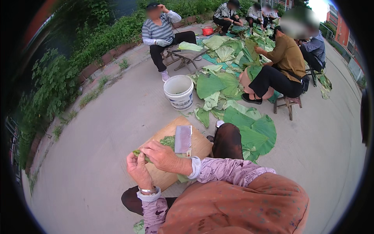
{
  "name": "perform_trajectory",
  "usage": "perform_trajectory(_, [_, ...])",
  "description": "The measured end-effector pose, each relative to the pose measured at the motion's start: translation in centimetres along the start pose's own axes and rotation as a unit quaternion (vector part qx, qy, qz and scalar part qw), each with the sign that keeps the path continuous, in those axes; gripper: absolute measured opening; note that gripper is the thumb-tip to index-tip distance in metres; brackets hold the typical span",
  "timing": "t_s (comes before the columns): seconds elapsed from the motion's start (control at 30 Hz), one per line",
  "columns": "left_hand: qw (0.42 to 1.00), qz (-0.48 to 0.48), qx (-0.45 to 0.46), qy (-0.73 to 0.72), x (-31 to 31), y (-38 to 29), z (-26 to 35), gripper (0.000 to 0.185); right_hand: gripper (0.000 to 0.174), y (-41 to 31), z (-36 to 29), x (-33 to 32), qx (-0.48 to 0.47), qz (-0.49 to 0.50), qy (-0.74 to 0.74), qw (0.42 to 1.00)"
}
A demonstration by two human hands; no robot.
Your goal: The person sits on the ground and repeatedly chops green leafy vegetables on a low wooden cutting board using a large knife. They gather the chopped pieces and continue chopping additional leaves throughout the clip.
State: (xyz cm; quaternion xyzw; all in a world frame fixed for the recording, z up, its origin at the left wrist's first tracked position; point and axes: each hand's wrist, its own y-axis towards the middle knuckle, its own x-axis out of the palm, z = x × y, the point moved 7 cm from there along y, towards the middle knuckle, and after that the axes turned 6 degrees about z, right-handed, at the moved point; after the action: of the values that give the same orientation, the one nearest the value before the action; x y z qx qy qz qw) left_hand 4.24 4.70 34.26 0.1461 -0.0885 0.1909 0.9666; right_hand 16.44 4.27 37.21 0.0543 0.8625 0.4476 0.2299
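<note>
My left hand (139, 172) and my right hand (163, 156) meet over the left edge of a wooden cutting board (163, 177). Between them they grip a small rolled green leaf (136, 152), mostly covered by my fingers. On the board lies a cleaver (183, 139) with a broad metal blade; its handle points toward me and is partly hidden by my right forearm. Beside the blade is a small heap of shredded green leaf (167, 141).
Past the board stands a white plastic bucket (178, 93). Large lotus leaves (248, 128) spread over the pavement to the right. A person in a brown top (285, 57) sits on a stool there; another person (163, 29) sits behind a small wooden table (190, 55). Several more people sit farther back.
</note>
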Motion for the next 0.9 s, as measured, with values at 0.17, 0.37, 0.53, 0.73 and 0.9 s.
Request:
perform_trajectory(0.17, [1.000, -0.009, 0.003, 0.004, -0.4, 0.2, -0.3, 0.013, 0.022, -0.1, 0.9, 0.3, 0.054, -0.003, 0.119, 0.991])
perform_trajectory(0.37, [0.994, -0.050, 0.062, 0.068, -0.9, 0.5, -0.4, 0.017, 0.019, 0.1, 3.1, 1.2, 0.174, -0.059, 0.251, 0.950])
perform_trajectory(0.53, [0.988, -0.093, 0.082, 0.092, -0.6, 0.0, 0.4, 0.021, 0.021, 0.4, 3.5, 0.1, 0.089, -0.072, 0.181, 0.977])
perform_trajectory(0.73, [0.994, -0.107, 0.037, 0.001, 1.1, 0.0, 0.5, 0.027, 0.021, 0.0, 4.1, -0.2, 0.212, -0.110, 0.251, 0.938])
perform_trajectory(0.9, [0.990, -0.138, -0.028, -0.011, 0.6, -0.1, -1.5, 0.026, 0.017, -0.1, 4.0, -0.3, 0.209, -0.133, 0.216, 0.944])
